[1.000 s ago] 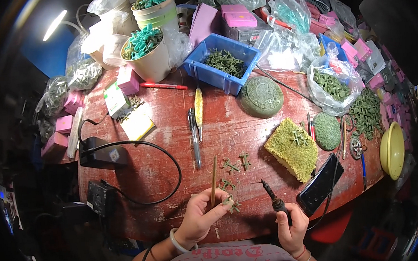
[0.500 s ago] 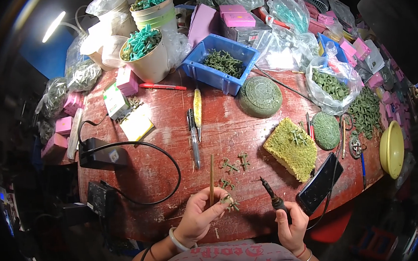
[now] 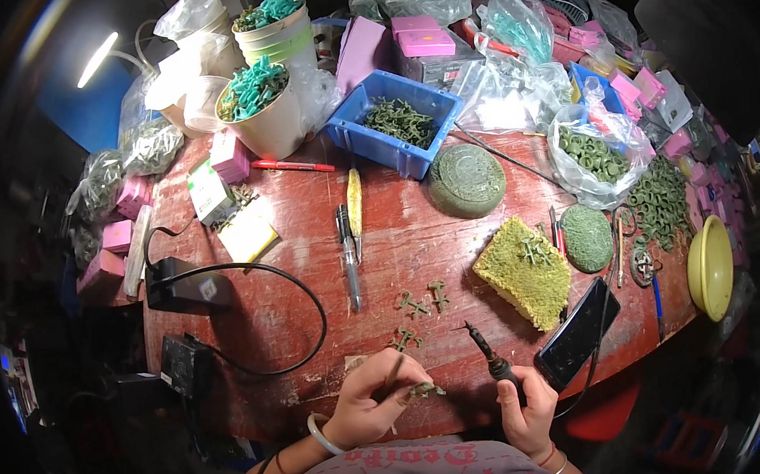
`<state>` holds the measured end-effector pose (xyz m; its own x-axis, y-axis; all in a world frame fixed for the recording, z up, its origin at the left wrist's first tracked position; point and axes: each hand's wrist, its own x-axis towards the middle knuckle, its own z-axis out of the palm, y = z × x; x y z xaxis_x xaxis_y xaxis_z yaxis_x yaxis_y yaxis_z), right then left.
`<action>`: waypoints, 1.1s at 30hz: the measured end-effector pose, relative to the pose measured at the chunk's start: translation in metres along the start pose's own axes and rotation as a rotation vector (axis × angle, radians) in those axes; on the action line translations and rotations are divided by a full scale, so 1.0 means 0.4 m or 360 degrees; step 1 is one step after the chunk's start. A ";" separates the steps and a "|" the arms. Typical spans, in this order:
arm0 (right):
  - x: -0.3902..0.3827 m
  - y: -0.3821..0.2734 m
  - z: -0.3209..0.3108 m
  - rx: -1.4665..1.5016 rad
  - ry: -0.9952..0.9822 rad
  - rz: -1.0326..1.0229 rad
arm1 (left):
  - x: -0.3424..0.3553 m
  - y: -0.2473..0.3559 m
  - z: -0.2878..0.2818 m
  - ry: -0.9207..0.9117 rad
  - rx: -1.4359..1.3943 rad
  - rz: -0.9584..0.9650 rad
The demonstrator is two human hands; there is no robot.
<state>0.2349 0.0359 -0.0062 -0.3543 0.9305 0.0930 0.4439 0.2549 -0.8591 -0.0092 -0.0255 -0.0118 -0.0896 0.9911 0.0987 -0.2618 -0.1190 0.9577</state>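
Observation:
My left hand (image 3: 363, 404) is closed at the near edge of the red table, pinching a small branched green piece (image 3: 427, 390), wax-like in look. A thin stick (image 3: 395, 370) also shows between its fingers, mostly hidden. In my right hand (image 3: 530, 410) is a soldering-iron-like pen (image 3: 485, 346) with a dark grip, its fine tip pointing up and left, apart from the green piece. Beyond my left hand lie a few loose green pieces (image 3: 413, 304). A yellow sponge block (image 3: 518, 293), with a green piece (image 3: 535, 250) on top, sits beyond my right hand.
A black phone (image 3: 578, 331) lies right of my right hand, a cord crossing it. Farther off are a blue bin (image 3: 365, 145) of green pieces, a round green block (image 3: 467, 181) and a bag of green rings (image 3: 594, 153). A black cable (image 3: 322, 311) loops at left.
The stick in my left hand has tipped from upright and now looks foreshortened. The held green piece has turned and shifted slightly right. My right hand and the pen have barely moved.

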 end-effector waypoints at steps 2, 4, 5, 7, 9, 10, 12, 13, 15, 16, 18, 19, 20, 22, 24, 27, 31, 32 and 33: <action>-0.002 -0.001 0.000 0.0001 0.0001 -0.0005 | -0.002 -0.004 -0.003 -0.0012 0.0338 0.0236; -0.003 0.000 0.000 0.0000 0.0004 0.0000 | 0.001 0.000 -0.003 -0.0016 0.0423 0.0285; -0.004 0.001 -0.001 -0.0002 0.0004 0.0001 | 0.001 0.002 -0.003 -0.0017 0.0509 0.0332; -0.003 0.003 0.001 -0.0012 0.0001 -0.0001 | 0.003 0.013 0.000 -0.0014 0.0579 0.0344; -0.003 0.003 0.003 -0.0009 0.0001 0.0001 | 0.003 0.015 0.002 -0.0010 0.0648 0.0355; -0.004 0.003 0.002 -0.0006 0.0005 0.0004 | 0.003 0.014 0.004 0.0001 0.0658 0.0377; -0.004 0.004 0.002 -0.0014 0.0003 -0.0005 | 0.005 0.010 0.007 0.0016 0.0666 0.0396; -0.003 0.005 0.002 -0.0021 0.0004 -0.0013 | 0.007 0.008 0.009 0.0038 0.0701 0.0431; -0.003 0.005 0.003 -0.0026 0.0001 -0.0017 | 0.011 0.007 0.009 0.0064 0.0735 0.0463; -0.003 0.006 0.004 -0.0029 0.0002 -0.0023 | 0.013 0.010 0.009 0.0075 0.0767 0.0474; -0.004 0.009 0.005 -0.0040 -0.0001 -0.0032 | 0.011 0.010 0.009 0.0087 0.0798 0.0484; -0.003 0.011 0.006 -0.0051 0.0000 -0.0042 | 0.008 0.009 0.009 0.0127 0.0820 0.0449; -0.003 0.010 0.006 -0.0053 -0.0003 -0.0041 | 0.006 0.007 0.009 0.0167 0.0843 0.0415; -0.003 0.009 0.005 -0.0070 0.0003 -0.0058 | 0.008 0.011 0.014 0.0184 0.0833 0.0409; -0.002 0.007 0.004 -0.0083 0.0002 -0.0064 | 0.008 0.014 0.017 0.0203 0.0824 0.0403; -0.001 0.004 0.005 -0.0085 0.0005 -0.0063 | 0.006 0.015 0.018 0.0239 0.0827 0.0384; -0.004 0.007 0.006 -0.0059 0.0037 -0.0022 | -0.011 0.016 0.016 0.0411 0.0635 -0.0033; -0.001 0.006 0.007 -0.0061 0.0043 -0.0029 | -0.015 0.026 0.014 0.0507 0.0476 -0.0338; -0.002 0.005 0.008 -0.0047 0.0034 -0.0028 | -0.018 0.051 0.005 0.0529 0.0338 -0.0518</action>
<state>0.2334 0.0349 -0.0098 -0.3448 0.9311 0.1191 0.4621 0.2788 -0.8419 -0.0119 -0.0348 0.0077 -0.3460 0.8980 -0.2718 -0.1287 0.2415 0.9618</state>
